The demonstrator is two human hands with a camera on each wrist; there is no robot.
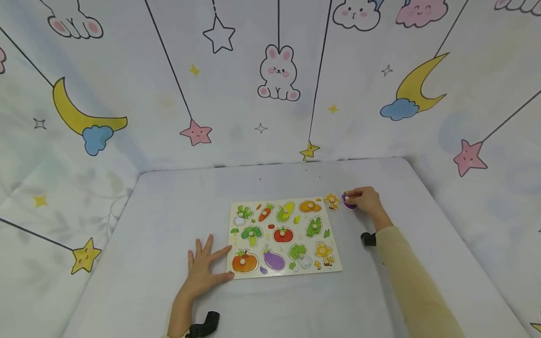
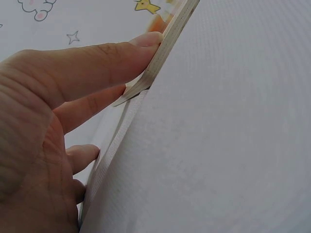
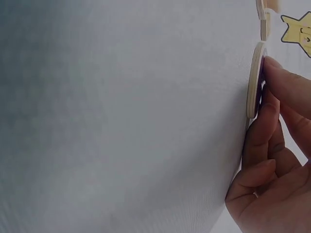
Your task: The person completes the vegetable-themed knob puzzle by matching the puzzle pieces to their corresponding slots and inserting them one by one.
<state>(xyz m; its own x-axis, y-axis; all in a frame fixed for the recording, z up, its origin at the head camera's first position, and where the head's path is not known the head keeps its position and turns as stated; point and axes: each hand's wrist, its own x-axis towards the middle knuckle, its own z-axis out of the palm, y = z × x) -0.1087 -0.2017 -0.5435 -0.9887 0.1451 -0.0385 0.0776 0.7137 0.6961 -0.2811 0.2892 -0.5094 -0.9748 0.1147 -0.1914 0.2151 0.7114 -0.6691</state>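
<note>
A wooden vegetable puzzle board (image 1: 262, 237) lies flat on the table, with knobbed pieces such as a pumpkin (image 1: 244, 263), a broccoli (image 1: 251, 234) and a tomato (image 1: 283, 234) in it. My left hand (image 1: 203, 268) spreads its fingers at the board's left edge; thumb and index fingertip touch its lower left corner. Beyond the board's upper right corner, my right hand (image 1: 366, 201) pinches a purple eggplant puzzle piece (image 1: 345, 201). In the right wrist view the eggplant piece's pale wooden edge (image 3: 253, 87) shows close to the cloth, its face partly hidden by fingers.
A mushroom puzzle piece (image 1: 332, 202) lies between the board's upper right corner and the eggplant piece. White cloth covers the table (image 1: 169, 206). Behind it and at both sides hang curtains (image 1: 241, 94) printed with moons, stars and a rabbit. Black wrist straps (image 1: 205, 325) sit on both arms.
</note>
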